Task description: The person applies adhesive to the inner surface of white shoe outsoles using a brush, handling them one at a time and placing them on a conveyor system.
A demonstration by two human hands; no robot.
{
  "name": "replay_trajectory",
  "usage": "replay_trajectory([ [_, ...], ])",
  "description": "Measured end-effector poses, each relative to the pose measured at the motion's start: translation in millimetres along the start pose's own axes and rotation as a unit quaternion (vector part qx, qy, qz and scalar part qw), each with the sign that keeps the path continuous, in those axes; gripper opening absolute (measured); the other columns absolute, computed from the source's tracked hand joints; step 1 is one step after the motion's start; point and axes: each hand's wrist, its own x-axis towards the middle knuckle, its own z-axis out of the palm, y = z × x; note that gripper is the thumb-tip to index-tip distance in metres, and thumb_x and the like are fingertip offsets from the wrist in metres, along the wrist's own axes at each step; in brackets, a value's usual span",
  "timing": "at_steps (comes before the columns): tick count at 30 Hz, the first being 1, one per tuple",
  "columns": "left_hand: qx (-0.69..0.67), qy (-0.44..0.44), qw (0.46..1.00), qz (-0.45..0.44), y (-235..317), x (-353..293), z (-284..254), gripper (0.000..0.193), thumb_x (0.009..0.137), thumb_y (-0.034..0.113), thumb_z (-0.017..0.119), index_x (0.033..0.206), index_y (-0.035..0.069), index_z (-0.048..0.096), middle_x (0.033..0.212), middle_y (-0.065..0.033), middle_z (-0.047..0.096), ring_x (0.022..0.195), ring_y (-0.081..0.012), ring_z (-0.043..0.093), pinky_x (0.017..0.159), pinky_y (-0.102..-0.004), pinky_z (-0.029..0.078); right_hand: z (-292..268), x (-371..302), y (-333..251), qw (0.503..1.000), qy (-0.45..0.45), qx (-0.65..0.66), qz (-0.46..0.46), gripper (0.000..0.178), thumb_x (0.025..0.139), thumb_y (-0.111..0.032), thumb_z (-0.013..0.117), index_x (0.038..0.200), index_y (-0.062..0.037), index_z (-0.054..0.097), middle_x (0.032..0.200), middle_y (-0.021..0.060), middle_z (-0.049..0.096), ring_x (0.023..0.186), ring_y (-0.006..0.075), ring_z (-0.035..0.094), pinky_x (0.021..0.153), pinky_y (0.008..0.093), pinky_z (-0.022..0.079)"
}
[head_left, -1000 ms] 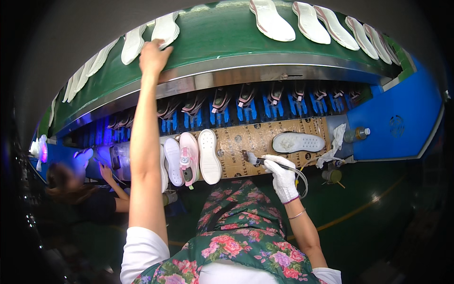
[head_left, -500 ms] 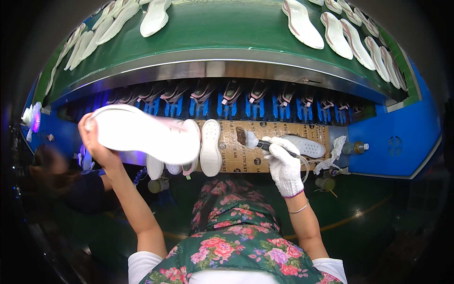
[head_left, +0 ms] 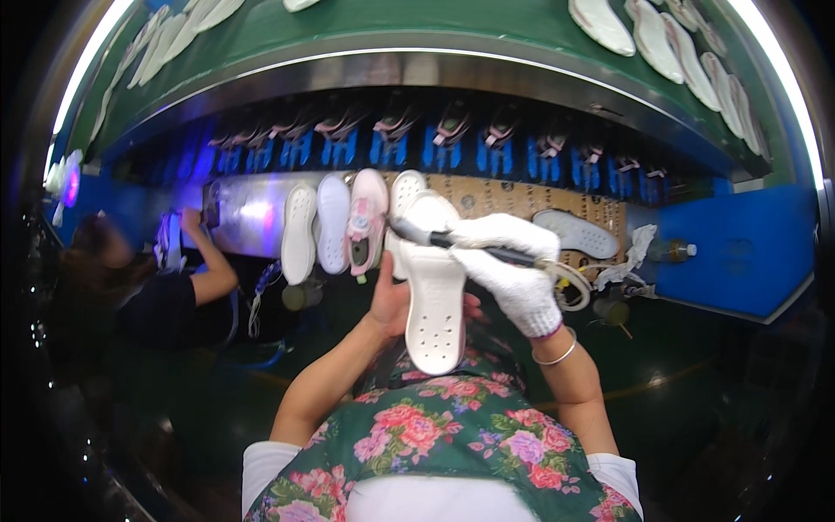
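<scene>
My bare left hand [head_left: 393, 303] grips a white shoe sole [head_left: 437, 309] from beneath, with fingers showing on both sides. The sole is upright in front of my apron, its dotted inner face toward me. In my white-gloved right hand [head_left: 513, 261] is a brush [head_left: 439, 238] with a black handle. Its blurred bristles lie at the upper part of the sole; whether they touch is hard to tell. Left of the held sole stands a pink shoe [head_left: 368, 209], beside two white soles, one plain [head_left: 333, 224] and one dotted [head_left: 299, 235]. Another white sole [head_left: 407, 186] is partly hidden behind.
Cardboard [head_left: 487, 198] covers the bench, with a pale dotted sole [head_left: 576, 233] at right. Beyond lie crumpled tissue [head_left: 639, 252] and a bottle [head_left: 674, 250]. Blue racks [head_left: 442, 150] hold shoe uppers below a green conveyor [head_left: 435, 30] carrying soles. A person [head_left: 165, 287] works at left.
My left hand has brought a white sole from the far left to the middle, in front of me. The brush in my right hand has moved left, over the sole. The view has shifted.
</scene>
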Motion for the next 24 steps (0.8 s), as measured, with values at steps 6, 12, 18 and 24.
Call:
replay_trajectory([
  [6,-0.014,0.077,0.992,0.097,11,22,46,0.12,0.079,0.097,0.005,0.135,0.004,0.054,0.107,-0.02,0.065,0.095,-0.0376,0.069,0.084,-0.0505,0.058,-5,5,7,0.969,-0.003,-0.173,-0.178,0.024,0.081,-0.002,0.079,0.105,-0.0028,0.078,0.096,0.0123,0.077,0.084,0.021,0.073,0.075,0.0314,0.058],
  [12,0.057,0.155,0.964,0.208,5,37,48,0.107,0.088,0.089,0.008,0.149,0.007,0.042,0.123,-0.0148,0.064,0.109,-0.0289,0.067,0.094,-0.0429,0.056,12,24,6,0.932,0.032,-0.239,-0.273,0.026,0.078,-0.001,0.077,0.104,-0.0044,0.078,0.097,0.0127,0.076,0.085,0.0268,0.073,0.076,0.035,0.057],
  [18,0.163,0.141,0.957,0.194,7,37,43,0.098,0.095,0.08,0.006,0.161,0.01,0.024,0.158,-0.0143,0.04,0.144,-0.0292,0.043,0.121,-0.0434,0.034,25,13,14,0.896,-0.038,-0.307,-0.32,0.03,0.073,0.003,0.078,0.101,-0.0072,0.076,0.093,0.0118,0.074,0.079,0.0286,0.07,0.073,0.0357,0.055],
  [24,0.136,-0.07,0.967,0.206,24,31,8,0.105,0.09,0.087,0.01,0.157,0.009,0.029,0.148,-0.0156,0.05,0.132,-0.0294,0.055,0.106,-0.0445,0.051,21,17,16,0.974,0.02,-0.139,-0.179,0.024,0.08,0.005,0.075,0.103,-0.0006,0.076,0.098,0.012,0.076,0.085,0.0221,0.072,0.078,0.0327,0.057],
])
